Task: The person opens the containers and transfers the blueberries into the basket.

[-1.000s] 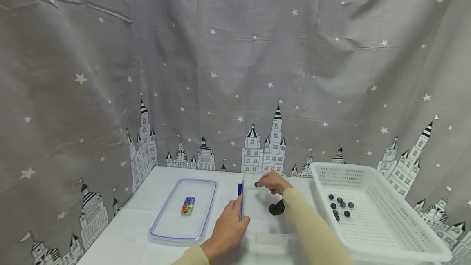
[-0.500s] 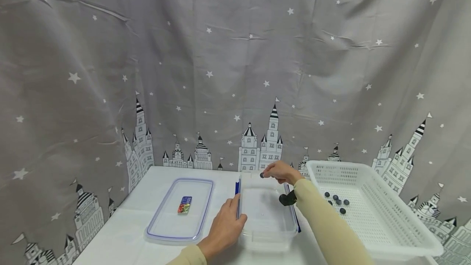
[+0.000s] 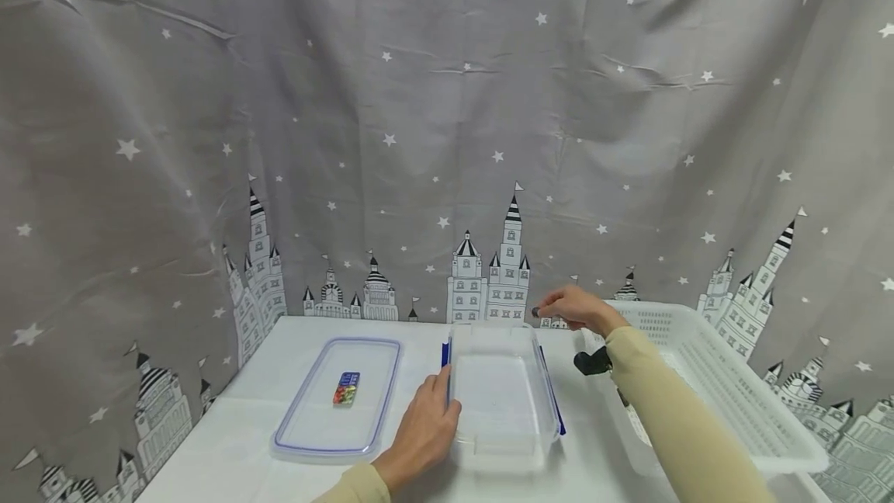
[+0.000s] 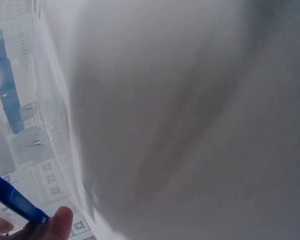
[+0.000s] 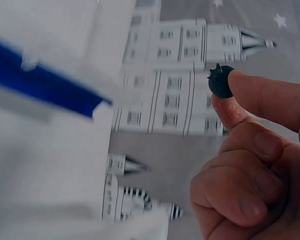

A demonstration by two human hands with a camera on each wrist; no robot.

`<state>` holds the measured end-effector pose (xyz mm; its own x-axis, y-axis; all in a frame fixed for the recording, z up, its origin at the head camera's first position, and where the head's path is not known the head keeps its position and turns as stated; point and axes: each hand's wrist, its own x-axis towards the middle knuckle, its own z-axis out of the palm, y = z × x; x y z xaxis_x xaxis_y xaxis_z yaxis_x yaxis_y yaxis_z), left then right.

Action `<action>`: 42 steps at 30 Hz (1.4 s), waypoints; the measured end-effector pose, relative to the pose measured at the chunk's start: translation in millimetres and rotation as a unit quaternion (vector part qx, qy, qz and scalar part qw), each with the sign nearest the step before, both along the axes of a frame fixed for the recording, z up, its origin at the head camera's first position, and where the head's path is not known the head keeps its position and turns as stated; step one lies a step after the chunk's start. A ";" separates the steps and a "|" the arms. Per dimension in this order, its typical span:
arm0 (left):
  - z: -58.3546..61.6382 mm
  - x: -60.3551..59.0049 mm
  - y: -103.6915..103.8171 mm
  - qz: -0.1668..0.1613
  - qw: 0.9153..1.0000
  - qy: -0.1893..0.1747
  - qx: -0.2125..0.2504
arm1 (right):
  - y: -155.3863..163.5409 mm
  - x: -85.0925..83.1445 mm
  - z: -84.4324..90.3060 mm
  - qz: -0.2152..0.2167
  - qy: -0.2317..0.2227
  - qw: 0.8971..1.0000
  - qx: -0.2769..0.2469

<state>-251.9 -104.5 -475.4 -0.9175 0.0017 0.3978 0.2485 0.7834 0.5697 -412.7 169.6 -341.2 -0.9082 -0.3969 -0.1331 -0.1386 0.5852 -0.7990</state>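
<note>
left hand on clear container, right hand pinching dark berry near white basket

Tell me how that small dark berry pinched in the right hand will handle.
The blueberry looks round, so it would probably roll if set down. Two fingertips of the right hand carry it, so it seems very light. It shows a small crown and may be soft or a rigid imitation; the views cannot settle that.
</note>
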 end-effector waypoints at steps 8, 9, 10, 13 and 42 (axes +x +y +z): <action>0.5 -2.8 -3.7 0.005 1.000 -0.012 0.005 | 46.2 -1.3 0.5 -0.012 0.006 1.000 0.000; 0.4 -3.3 -3.8 0.004 1.000 -0.013 0.007 | 51.7 -1.4 0.0 -0.015 0.007 1.000 0.001; 0.6 -3.7 -3.9 0.004 1.000 -0.017 0.008 | 57.0 -1.1 -0.7 -0.023 0.008 1.000 0.002; 0.6 -4.7 -3.9 0.003 1.000 -0.027 0.008 | 73.1 0.3 -3.7 -0.037 0.011 0.999 0.001; 3.8 -5.2 -2.7 0.012 0.999 -0.047 -0.014 | 156.6 19.6 -89.7 -0.159 -0.064 0.984 0.057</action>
<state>-257.1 -107.2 -471.6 -0.9506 -0.0100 0.3102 0.1766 0.8044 0.5673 -393.1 326.2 -430.9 -0.9569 -0.0716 -0.2815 0.1630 0.6697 -0.7245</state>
